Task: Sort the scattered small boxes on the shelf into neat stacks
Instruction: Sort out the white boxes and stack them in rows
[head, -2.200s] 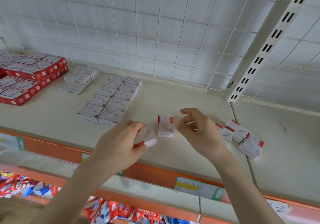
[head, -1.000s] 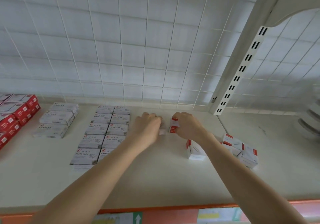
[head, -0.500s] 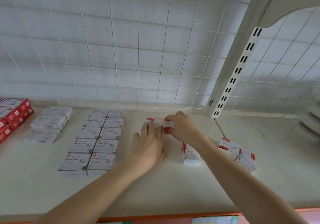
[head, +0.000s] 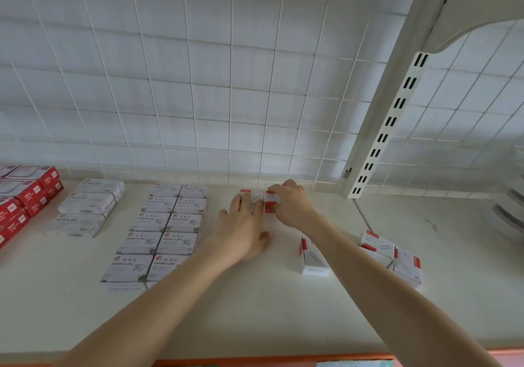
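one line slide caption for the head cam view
Right hand grips a small red-and-white box beside a second box touched by the flat left hand, at the back of the shelf

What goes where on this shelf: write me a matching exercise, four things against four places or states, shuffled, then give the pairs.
Things
1. red boxes
2. paper clips boxes
3. held box
4. standing box

Places or states
A. on end, beside the right forearm
B. at the far left edge of the shelf
C. pinched by the right hand near the back grid
D. in two tidy columns, left of the left hand

Pairs: 1-B, 2-D, 3-C, 4-A
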Motion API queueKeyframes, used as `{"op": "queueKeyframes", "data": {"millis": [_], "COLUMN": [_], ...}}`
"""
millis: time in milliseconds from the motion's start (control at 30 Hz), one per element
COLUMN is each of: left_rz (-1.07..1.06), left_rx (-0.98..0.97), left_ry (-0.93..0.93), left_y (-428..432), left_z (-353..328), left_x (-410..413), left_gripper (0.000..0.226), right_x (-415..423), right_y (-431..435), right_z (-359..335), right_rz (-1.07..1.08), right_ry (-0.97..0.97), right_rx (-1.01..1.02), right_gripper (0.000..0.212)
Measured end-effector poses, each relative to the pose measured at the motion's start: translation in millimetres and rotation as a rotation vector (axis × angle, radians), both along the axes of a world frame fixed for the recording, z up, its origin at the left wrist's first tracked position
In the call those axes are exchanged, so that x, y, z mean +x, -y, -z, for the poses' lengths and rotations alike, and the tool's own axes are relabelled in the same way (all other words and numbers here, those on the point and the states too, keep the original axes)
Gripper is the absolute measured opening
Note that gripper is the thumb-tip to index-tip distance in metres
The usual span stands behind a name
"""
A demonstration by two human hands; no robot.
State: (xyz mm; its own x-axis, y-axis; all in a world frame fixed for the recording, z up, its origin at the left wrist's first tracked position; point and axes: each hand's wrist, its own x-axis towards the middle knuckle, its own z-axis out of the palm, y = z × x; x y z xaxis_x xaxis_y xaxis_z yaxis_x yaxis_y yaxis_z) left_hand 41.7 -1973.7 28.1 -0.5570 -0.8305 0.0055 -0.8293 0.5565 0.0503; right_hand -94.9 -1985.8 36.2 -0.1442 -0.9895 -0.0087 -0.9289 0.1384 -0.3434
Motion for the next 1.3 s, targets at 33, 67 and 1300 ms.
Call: {"op": "queueKeyframes", "data": {"millis": [33,67,1300], "left_rz": [-0.005,-0.008,-0.018], "left_rx": [0.016,0.031,0.044], "left_ry": [-0.002,-0.002,-0.021], "left_y": [1.1,1.9,7.3], "left_z": [-1.0,-1.4,-3.0], "left_x": [-0.4,-0.8,2.2], "left_gripper": [0.070,0.071,0.069], "right_x": [0.3,0.4,3.2], "right_y": [1.0,1.6,1.3], "right_z": [0.4,0.8,3.2], "right_rz": [0.005,0.009,0.003], "right_ry": [0.007,0.013,0.046], "right_rx": [-0.004,-0.007,-0.044], "right_gripper": [0.050,0.050,0.048]}}
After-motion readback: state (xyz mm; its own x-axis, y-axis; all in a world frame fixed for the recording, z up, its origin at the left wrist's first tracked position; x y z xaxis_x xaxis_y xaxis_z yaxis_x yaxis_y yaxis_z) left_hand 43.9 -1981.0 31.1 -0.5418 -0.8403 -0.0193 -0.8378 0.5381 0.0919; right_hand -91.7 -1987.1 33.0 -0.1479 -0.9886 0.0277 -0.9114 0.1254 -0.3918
